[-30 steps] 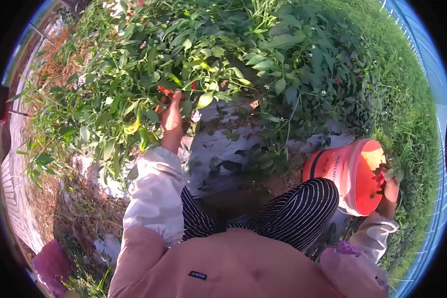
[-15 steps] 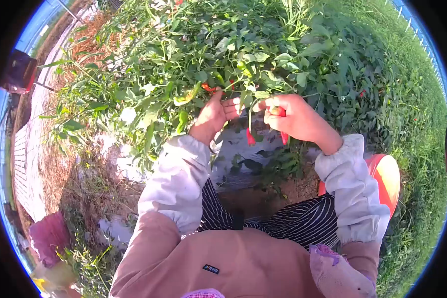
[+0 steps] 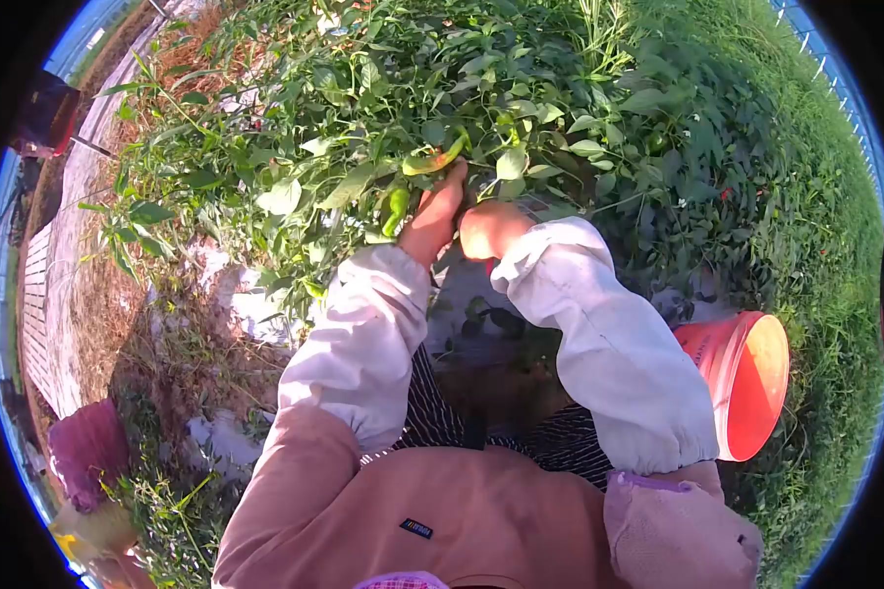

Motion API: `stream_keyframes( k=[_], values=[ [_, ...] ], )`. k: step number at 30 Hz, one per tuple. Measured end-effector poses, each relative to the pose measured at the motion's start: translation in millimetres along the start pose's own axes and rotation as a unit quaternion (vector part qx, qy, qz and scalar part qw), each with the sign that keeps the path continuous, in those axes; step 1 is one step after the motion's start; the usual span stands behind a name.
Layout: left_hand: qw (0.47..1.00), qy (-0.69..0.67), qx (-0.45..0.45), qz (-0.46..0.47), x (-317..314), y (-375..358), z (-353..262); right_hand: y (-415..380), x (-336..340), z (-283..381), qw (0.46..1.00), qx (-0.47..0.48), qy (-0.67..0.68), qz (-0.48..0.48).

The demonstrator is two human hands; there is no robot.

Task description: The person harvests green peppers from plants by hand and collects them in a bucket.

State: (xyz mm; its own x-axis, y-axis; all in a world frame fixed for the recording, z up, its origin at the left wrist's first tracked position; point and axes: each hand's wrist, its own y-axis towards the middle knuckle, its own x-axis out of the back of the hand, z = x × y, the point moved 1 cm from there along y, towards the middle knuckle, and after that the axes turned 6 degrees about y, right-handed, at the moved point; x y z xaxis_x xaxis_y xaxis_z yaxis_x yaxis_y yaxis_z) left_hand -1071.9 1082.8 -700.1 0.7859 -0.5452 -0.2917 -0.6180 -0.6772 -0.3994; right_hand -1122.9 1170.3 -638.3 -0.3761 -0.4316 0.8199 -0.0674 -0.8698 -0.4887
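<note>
My left hand (image 3: 436, 218) reaches up into the pepper plant (image 3: 363, 118), its fingertips hidden among leaves. Beside it hangs a green chili pepper (image 3: 395, 210), and just above is a pepper turning from green to orange (image 3: 432, 162). My right hand (image 3: 491, 232) is bent in close to the left one, its back toward me and its fingers hidden from view. A bit of red chili pepper (image 3: 489, 265) shows under the right hand.
An orange-red bucket (image 3: 707, 344) stands to my right, its mouth facing sideways. Plastic mulch (image 3: 462, 294) covers the soil below the plants. Grass (image 3: 825, 245) runs along the right side. A purple object (image 3: 88, 454) is at lower left.
My right hand has moved left and inward, turning its back to me, toward my left hand. Red peppers that showed in it are now mostly hidden. More of the bucket shows.
</note>
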Motion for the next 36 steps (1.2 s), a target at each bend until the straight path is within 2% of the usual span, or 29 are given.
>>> stream_keyframes(
  k=[1,3,4,5,6,8,9,11,12,13,15,17,18,19,20,21,22,23,25,26,27,30,32,33,35,36],
  values=[
    [1.0,-0.002,0.0,-0.001,-6.0,-15.4,-17.3,11.5,-5.2,-2.0,1.0,0.001,-0.001,0.001],
    [0.987,0.103,0.076,-0.093,-15.4,-45.1,-45.9,32.5,-11.3,-3.8,0.999,0.037,-0.011,0.006],
    [0.997,-0.042,0.07,0.003,-8.2,-28.0,-33.0,25.5,-5.8,2.6,1.0,0.03,0.001,-0.006],
    [0.997,-0.041,0.07,0.003,-0.5,-13.8,-18.1,14.4,-2.7,8.4,1.0,0.03,0.001,-0.006],
    [0.995,-0.052,0.085,-0.029,-1.5,-17.7,-22.4,1.7,-0.1,13.9,0.994,0.003,0.096,-0.05],
    [0.989,-0.093,0.094,-0.061,-4.8,-24.4,-31.6,-3.3,0.2,10.8,0.972,0.007,0.233,-0.024],
    [0.989,-0.093,0.095,-0.061,-3.6,-22.6,-32.0,-7.3,1.4,9.8,0.972,0.007,0.233,-0.023],
    [0.976,-0.159,0.133,-0.059,-1.3,-19.6,-32.2,-17.8,2.5,6.4,0.917,-0.049,0.396,0.014],
    [0.976,-0.16,0.134,-0.06,0.6,-19.2,-29.6,-25.0,0.0,0.0,0.893,-0.005,0.45,0.015],
    [0.975,-0.168,0.134,-0.055,2.2,-18.5,-28.0,-33.6,6.3,-0.5,0.889,-0.015,0.457,0.026],
    [0.973,-0.183,0.131,-0.044,5.6,-16.7,-27.9,-54.3,20.8,-1.1,0.921,-0.052,0.37,0.115],
    [0.977,-0.168,0.122,-0.046,6.7,-21.0,-27.6,-86.8,42.3,-7.1,0.849,0.042,0.514,0.11],
    [0.981,-0.153,0.114,-0.046,5.9,-23.7,-28.1,-78.5,43.4,-19.0,0.86,0.011,0.511,0.003],
    [0.984,-0.137,0.104,-0.045,6.8,-20.5,-26.4,-63.5,52.2,-25.2,0.826,0.131,0.521,-0.171],
    [0.984,-0.133,0.112,-0.033,8.5,-16.3,-21.1,-62.8,63.7,-46.3,0.831,0.004,0.503,-0.236],
    [0.984,-0.135,0.109,-0.033,6.8,-15.7,-19.6,-34.9,56.3,-73.8,0.778,0.031,0.522,-0.348],
    [0.986,-0.124,0.111,-0.033,4.8,-17.8,-18.4,-18.9,62.9,-87.0,0.824,-0.017,0.347,-0.449],
    [0.987,-0.112,0.112,-0.033,3.6,-18.8,-17.1,-6.9,66.9,-89.3,0.826,-0.034,0.325,-0.459],
    [0.986,-0.096,0.134,-0.034,5.0,-17.5,-15.0,22.2,67.2,-87.4,0.812,-0.056,0.453,-0.364],
    [0.986,-0.09,0.134,-0.041,6.3,-17.6,-13.9,33.3,67.6,-86.9,0.857,-0.04,0.321,-0.402],
    [0.986,-0.084,0.135,-0.048,6.2,-19.8,-15.2,36.7,70.2,-78.0,0.864,-0.105,0.31,-0.383],
    [0.986,-0.059,0.141,-0.073,4.8,-24.0,-18.6,49.3,71.6,-74.6,0.863,-0.11,0.26,-0.418],
    [0.987,-0.044,0.137,-0.071,4.4,-26.1,-16.8,74.8,66.8,-99.6,0.917,-0.165,0.266,-0.248],
    [0.988,-0.029,0.133,-0.068,3.1,-25.7,-15.8,68.0,66.5,-100.5,0.916,-0.166,0.265,-0.25],
    [0.986,-0.034,0.145,-0.07,4.0,-21.0,-12.5,48.5,67.3,-94.8,0.851,-0.079,0.447,-0.263],
    [0.987,-0.028,0.139,-0.071,4.5,-19.5,-11.6,42.1,71.6,-98.6,0.85,-0.077,0.432,-0.293]
  ],
)
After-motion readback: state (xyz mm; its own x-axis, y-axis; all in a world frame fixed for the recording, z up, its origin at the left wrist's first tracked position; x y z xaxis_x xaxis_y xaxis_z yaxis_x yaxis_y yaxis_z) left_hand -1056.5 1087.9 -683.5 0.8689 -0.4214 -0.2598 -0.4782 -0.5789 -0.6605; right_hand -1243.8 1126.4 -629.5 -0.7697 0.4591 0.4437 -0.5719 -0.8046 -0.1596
